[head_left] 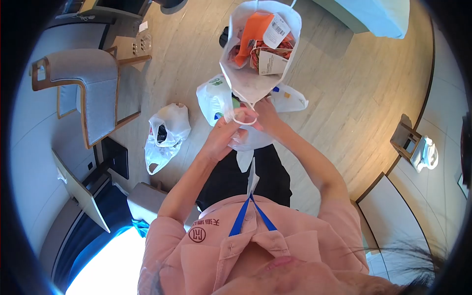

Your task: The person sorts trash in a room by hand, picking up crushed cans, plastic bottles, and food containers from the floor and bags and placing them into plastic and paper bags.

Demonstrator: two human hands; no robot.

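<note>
A white paper bag (pixel 250 84) stands open at the top centre, with orange and red patterned items (pixel 253 42) and white tags inside. My left hand (pixel 230 132) is closed on the bag's white cord handle, at its near side. Just right of it, my right hand (pixel 265 115) reaches under the paper bag's near edge; its fingers are partly hidden, so what they hold cannot be made out. Around and below both hands lies a white plastic bag (pixel 214 98) with green print, partly covered by the paper bag.
Another white plastic bag (pixel 168 129) sits on the wooden floor (pixel 339 93) at left. Beyond it are a grey armchair (pixel 101 98) and a small table with glasses. A wooden stool (pixel 405 139) with a white item stands at right, and a pale-covered bed (pixel 373 17) at top right.
</note>
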